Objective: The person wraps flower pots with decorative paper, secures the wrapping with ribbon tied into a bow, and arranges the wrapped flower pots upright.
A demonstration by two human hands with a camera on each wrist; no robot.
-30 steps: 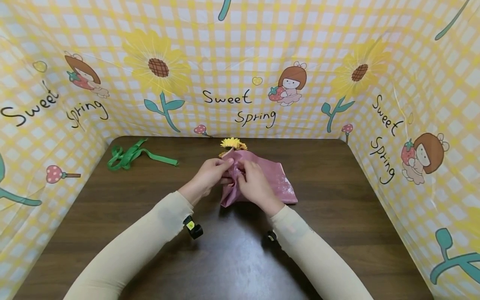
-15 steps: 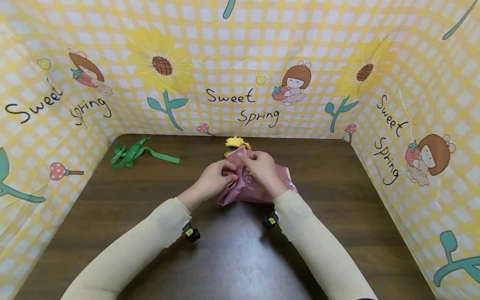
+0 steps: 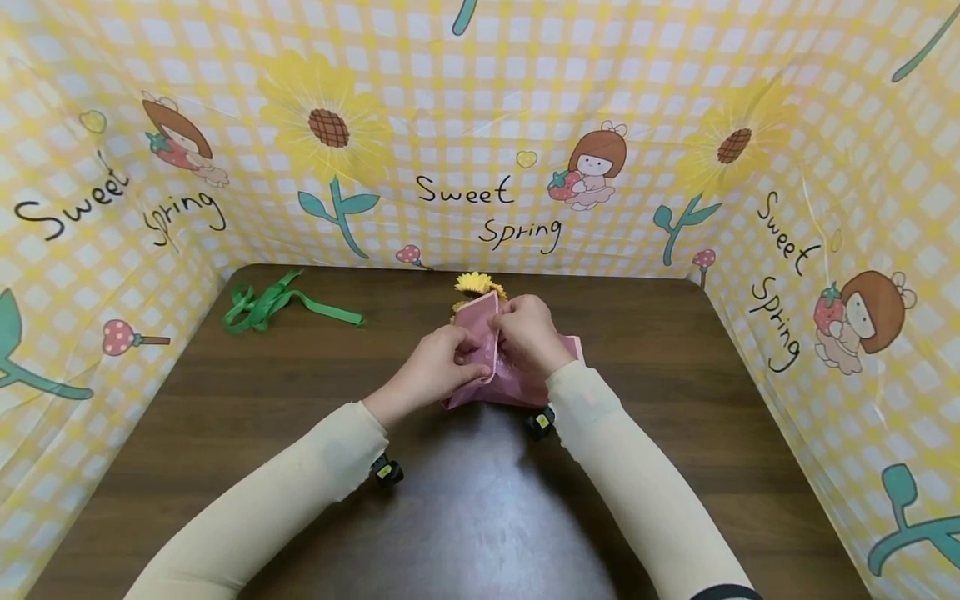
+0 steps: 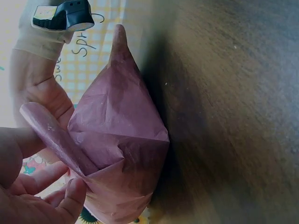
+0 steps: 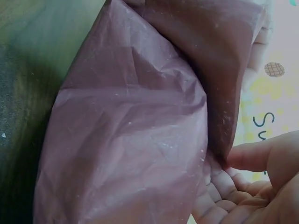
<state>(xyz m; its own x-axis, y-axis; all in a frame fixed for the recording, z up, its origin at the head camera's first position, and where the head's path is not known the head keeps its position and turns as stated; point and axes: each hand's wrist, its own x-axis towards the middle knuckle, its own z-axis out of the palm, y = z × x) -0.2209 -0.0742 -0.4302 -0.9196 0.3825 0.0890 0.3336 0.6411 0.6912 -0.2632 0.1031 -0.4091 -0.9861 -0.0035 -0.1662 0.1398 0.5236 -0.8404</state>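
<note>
Pink wrapping paper [image 3: 477, 319] with a pale edge stands folded around yellow artificial flowers [image 3: 474, 283], whose heads show at its far end. My left hand [image 3: 442, 360] holds the near fold, its thumb lying against the pale edge. Higher up on the same flap, my right hand [image 3: 527, 332] pinches the edge between thumb and fingers. In the left wrist view the paper [image 4: 121, 109] comes to a point at the top, and a rolled flap lies by my left fingers [image 4: 72, 198]. The right wrist view shows creased paper [image 5: 126, 135] beside my right thumb [image 5: 247, 156]. The stems are hidden.
A loose green ribbon [image 3: 270, 307] lies looped at the back left of the dark wooden table [image 3: 465, 508]. Yellow checked cloth [image 3: 480, 125] printed with sunflowers walls the table at the back and both sides.
The paper flap has been drawn up and folded over toward the right. My right hand has moved up to its edge; my left hand has slid slightly along the fold. The ribbon stays put.
</note>
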